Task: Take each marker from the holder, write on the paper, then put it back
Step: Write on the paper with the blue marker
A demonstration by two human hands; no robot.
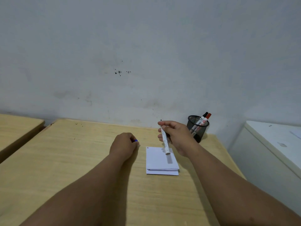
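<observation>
My right hand (176, 136) grips a white marker (165, 141) with its cap off, the dark tip pointing up and away and the blunt end hanging over the far edge of the paper. My left hand (123, 146) is closed around a blue cap (135, 140), of which only the end shows past the fingers. The folded white paper (161, 160) lies flat on the wooden table (81, 160), with small marks at its top left corner. A black mesh holder (197, 128) stands behind my right hand with a black-capped marker (202, 118) and a red-capped marker (206, 119) leaning in it.
A second wooden table (17, 128) stands to the left, separated by a narrow gap. A white cabinet or appliance (273, 144) sits to the right of the table. A marked grey wall (146, 62) runs right behind the table's far edge.
</observation>
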